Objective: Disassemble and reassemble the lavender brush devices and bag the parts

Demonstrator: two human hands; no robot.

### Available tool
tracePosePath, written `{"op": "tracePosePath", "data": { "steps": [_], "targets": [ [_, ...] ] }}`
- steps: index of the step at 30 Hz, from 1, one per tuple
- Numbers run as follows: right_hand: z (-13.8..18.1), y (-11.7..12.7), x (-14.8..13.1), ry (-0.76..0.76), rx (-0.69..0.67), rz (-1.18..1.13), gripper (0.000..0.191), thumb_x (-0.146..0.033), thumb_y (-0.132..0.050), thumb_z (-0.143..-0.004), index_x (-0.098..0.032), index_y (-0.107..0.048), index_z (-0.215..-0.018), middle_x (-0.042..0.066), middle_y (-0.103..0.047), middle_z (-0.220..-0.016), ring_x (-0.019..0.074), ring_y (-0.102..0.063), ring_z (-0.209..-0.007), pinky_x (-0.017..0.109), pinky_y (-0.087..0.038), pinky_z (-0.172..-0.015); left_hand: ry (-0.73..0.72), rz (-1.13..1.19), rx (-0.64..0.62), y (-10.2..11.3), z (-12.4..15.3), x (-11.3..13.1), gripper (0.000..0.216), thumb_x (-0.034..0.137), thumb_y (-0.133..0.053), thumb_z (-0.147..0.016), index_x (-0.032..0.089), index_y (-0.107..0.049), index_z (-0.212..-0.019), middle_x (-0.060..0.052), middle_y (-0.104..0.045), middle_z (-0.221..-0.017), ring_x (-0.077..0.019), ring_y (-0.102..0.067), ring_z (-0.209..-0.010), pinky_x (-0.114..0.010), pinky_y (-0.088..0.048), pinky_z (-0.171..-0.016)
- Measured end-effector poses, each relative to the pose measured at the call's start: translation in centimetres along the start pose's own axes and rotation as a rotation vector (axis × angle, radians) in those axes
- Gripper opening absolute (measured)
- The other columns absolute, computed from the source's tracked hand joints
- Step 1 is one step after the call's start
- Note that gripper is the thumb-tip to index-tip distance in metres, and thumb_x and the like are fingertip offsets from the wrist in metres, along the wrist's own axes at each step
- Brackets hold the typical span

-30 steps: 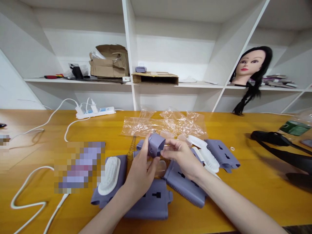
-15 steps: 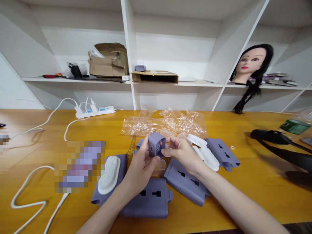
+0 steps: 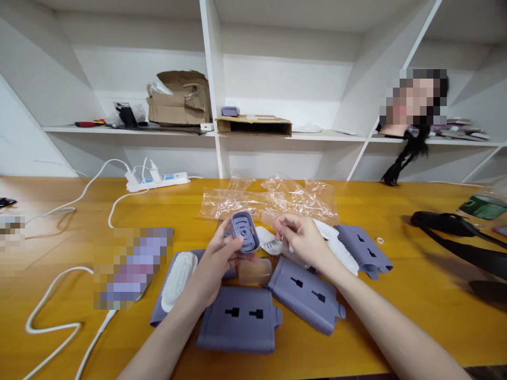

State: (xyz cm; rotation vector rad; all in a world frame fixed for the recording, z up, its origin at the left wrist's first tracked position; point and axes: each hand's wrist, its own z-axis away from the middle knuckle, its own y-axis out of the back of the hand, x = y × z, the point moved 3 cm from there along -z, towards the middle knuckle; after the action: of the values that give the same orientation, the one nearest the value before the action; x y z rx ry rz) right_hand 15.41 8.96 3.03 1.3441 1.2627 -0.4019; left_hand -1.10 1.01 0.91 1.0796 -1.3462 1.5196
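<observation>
Since half a sec ago, my R hand (image 3: 301, 240) has come off the rim of the purple cup (image 3: 244, 229) and out to the right, and the cup has tipped so its inside faces me. My L hand (image 3: 216, 253) is closed round it, thumb at the near rim, holding it up over the desk (image 3: 317, 353). R fingers are bunched w/ tips together, well in from open; can't tell if there's anything small btwn them. A thin spring (image 3: 270, 245) shows just below those fingertips, over a white part (image 3: 262, 236); can't tell if I'm touching it.

Step in hand, I'd say: handling the cup w/ its inside exposed, R hand at the small parts beside it. Next move calls for a steady L grip, cup mouth kept up, & a fine R pinch.

Right under my L hand is a clear cup (image 3: 255, 272), prob. in the way if I lower straight down. Purple shells crowd the near side: front one (image 3: 237, 330), right one (image 3: 304, 295), far-right one (image 3: 362, 250). White bristle pads (image 3: 343, 253) lie beyond my R wrist, partly hidden by it. Crinkly clear wrap (image 3: 301, 198) lies behind; small bits could get lost there. Further back, L: power strip (image 3: 158, 181); then the shelf w/ a flat cardboard box (image 3: 253, 126).
</observation>
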Motion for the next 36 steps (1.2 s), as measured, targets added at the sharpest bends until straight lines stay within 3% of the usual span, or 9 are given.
{"op": "tracePosePath", "data": {
  "steps": [3, 6, 9, 13, 19, 25, 29, 32, 36],
  "targets": [
    [0.1, -0.3, -0.2, -0.010, -0.107, -0.009, 0.026, -0.030, -0.036, -0.090, -0.019, -0.057, -0.082, -0.003, -0.056, -0.057, 0.0108, -0.049, -0.042, 0.026, -0.040, -0.048, 0.047, 0.038, -0.061, -0.2, 0.1, 0.0, 0.061, 0.035, -0.056, -0.082, 0.020, -0.034, -0.137, -0.007, -0.069, -0.097, -0.0175, -0.068, -0.071, -0.028, -0.046, -0.070],
    [0.8, -0.1, -1.5, 0.116, -0.002, 0.105, 0.026, -0.035, -0.041, -0.091, -0.019, -0.061, -0.094, 0.000, -0.061, -0.069, 0.0118, -0.055, -0.052, 0.027, -0.044, -0.053, 0.057, 0.037, -0.065, -0.3, 0.3, 0.0, 0.064, 0.033, -0.058, -0.081, 0.025, -0.034, -0.139, -0.004, -0.067, -0.098, -0.0149, -0.065, -0.071, -0.025, -0.044, -0.066],
    [1.9, 0.0, -3.2, 0.366, 0.156, 0.279, 0.028, -0.025, -0.054, -0.084, -0.020, -0.055, -0.112, 0.005, -0.063, -0.092, 0.0161, -0.060, -0.074, 0.032, -0.050, -0.067, 0.030, -0.011, -0.058, -0.4, 0.3, 0.1, 0.065, 0.029, -0.060, -0.079, 0.029, -0.036, -0.139, 0.000, -0.063, -0.096, -0.0132, -0.060, -0.076, -0.024, -0.044, -0.066],
    [2.8, -0.7, -4.1, 0.584, 0.154, 0.443, 0.031, -0.016, -0.056, -0.082, -0.019, -0.054, -0.113, 0.012, -0.052, -0.120, 0.0224, -0.052, -0.112, 0.041, -0.047, -0.091, -0.059, -0.206, -0.053, -0.3, 0.2, -0.3, 0.060, 0.031, -0.060, -0.079, 0.027, -0.041, -0.136, 0.003, -0.060, -0.084, -0.0118, -0.054, -0.073, -0.022, -0.041, -0.063],
    [3.0, -1.7, -3.3, 0.613, 0.182, 0.589, 0.019, -0.012, -0.051, -0.084, -0.015, -0.057, -0.102, 0.015, -0.056, -0.119, 0.0236, -0.057, -0.108, 0.039, -0.052, -0.087, -0.227, -0.355, -0.126, -0.6, -0.1, -0.4, 0.040, 0.031, -0.054, -0.082, 0.019, -0.049, -0.120, -0.004, -0.065, -0.098, -0.0169, -0.060, -0.088, -0.029, -0.045, -0.079],
    [3.4, -2.5, -3.0, 0.711, 0.325, 0.848, 0.013, -0.018, -0.052, -0.085, -0.010, -0.061, -0.092, 0.021, -0.058, -0.118, 0.0305, -0.058, -0.103, 0.045, -0.052, -0.084, -0.191, -0.454, -0.160, -1.0, 0.1, -0.5, 0.069, 0.028, -0.058, -0.073, 0.013, -0.035, -0.137, -0.009, -0.065, -0.099, -0.0194, -0.060, -0.082, -0.034, -0.047, -0.075],
    [3.6, -2.7, -3.0, 0.695, 0.354, 0.928, 0.014, -0.015, -0.049, -0.087, -0.008, -0.060, -0.093, 0.022, -0.056, -0.120, 0.0309, -0.056, -0.105, 0.045, -0.050, -0.087, -0.246, -0.535, -0.100, -0.9, 0.1, -0.7, 0.069, 0.029, -0.057, -0.073, 0.011, -0.038, -0.137, -0.009, -0.065, -0.090, -0.0182, -0.057, -0.075, -0.035, -0.048, -0.072],
    [3.3, -2.6, -3.1, 0.616, 0.314, 0.948, 0.013, -0.018, -0.048, -0.087, -0.009, -0.058, -0.090, 0.021, -0.057, -0.116, 0.0306, -0.056, -0.102, 0.043, -0.052, -0.083, -0.299, -0.611, -0.051, -0.9, 0.2, -0.8, 0.065, 0.028, -0.057, -0.073, 0.012, -0.042, -0.135, -0.009, -0.065, -0.093, -0.0167, -0.056, -0.071, -0.034, -0.049, -0.070],
    [2.9, -3.0, -3.0, 0.512, 0.148, 1.107, 0.013, -0.017, -0.045, -0.087, -0.012, -0.057, -0.088, 0.021, -0.057, -0.111, 0.0312, -0.059, -0.093, 0.043, -0.054, -0.070, -0.373, -0.707, -0.028, -0.8, 0.3, -1.0, 0.060, 0.025, -0.056, -0.074, 0.014, -0.046, -0.133, -0.009, -0.065, -0.100, -0.0179, -0.059, -0.076, -0.035, -0.050, -0.075]
  ]
}}
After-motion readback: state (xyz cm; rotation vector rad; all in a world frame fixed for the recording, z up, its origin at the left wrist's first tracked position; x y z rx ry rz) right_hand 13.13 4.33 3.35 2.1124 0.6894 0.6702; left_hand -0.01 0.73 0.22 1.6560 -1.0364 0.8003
